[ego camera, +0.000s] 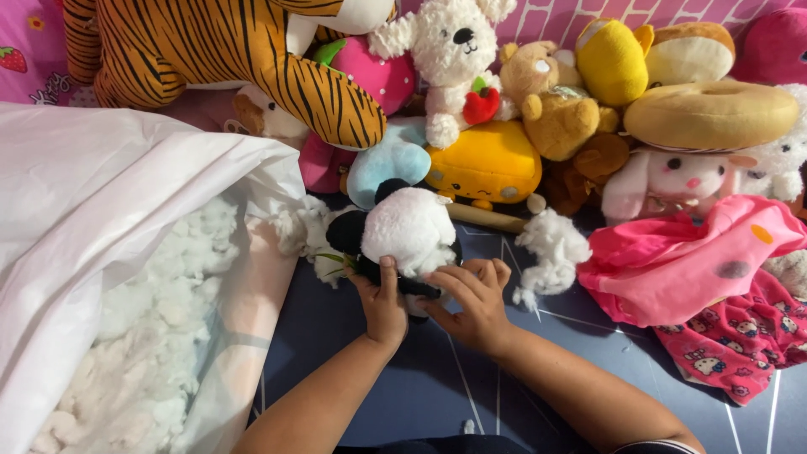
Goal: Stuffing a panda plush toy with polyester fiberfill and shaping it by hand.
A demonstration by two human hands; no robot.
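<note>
Two hands (382, 303) (475, 298), one panda plush (403, 231), one tiger plush (218, 50), one stuffing bag (101, 219), one pink cloth (681, 261).

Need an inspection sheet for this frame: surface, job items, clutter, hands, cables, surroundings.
Surface: dark blue floor mat with thin white lines.
Job's things: black-and-white panda plush, lying on the mat, gripped at its lower end by both hands.
Clutter: loose tuft of white stuffing right of the panda; pink printed fabric crumpled at the right.
Grippers: left hand thumb pressed on the panda; right hand fingers curled at its lower edge.
Cables: nothing seen.
Surroundings: white plastic bag of stuffing, open, at the left; tiger plush, white bear plush, yellow plush and pink bunny plush piled behind.
</note>
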